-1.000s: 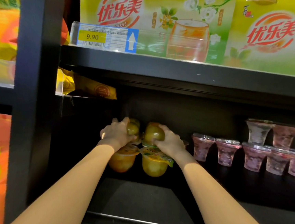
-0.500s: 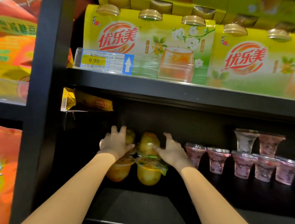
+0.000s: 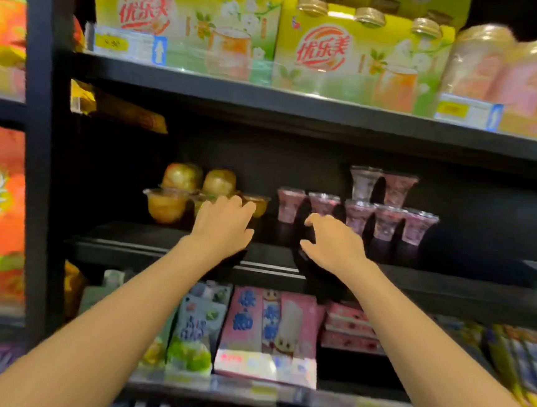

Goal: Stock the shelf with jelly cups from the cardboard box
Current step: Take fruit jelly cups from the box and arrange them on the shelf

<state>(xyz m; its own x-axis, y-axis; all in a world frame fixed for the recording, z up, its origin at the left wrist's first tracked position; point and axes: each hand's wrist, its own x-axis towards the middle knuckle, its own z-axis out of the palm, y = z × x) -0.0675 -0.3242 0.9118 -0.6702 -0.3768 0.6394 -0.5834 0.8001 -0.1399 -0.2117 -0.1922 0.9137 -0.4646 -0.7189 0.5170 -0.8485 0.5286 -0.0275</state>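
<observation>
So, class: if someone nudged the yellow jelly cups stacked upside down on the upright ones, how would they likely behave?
The two inverted yellow jelly cups sit on the lids of the upright yellow cups, so a push would probably topple them. Their rounded, glossy plastic suggests they could slip and roll. They look stiff rather than floppy.

Both bare forearms reached forward and up, angling in toward each other. The left hand (image 3: 222,228) was held palm down, fingers loosely spread and only slightly bent, with nothing between them. The right hand (image 3: 335,245) sat level with it and a little apart, palm down too, thumb pointing inward toward the left hand, fingers relaxed and gripping nothing. Wrists were straight.
</observation>
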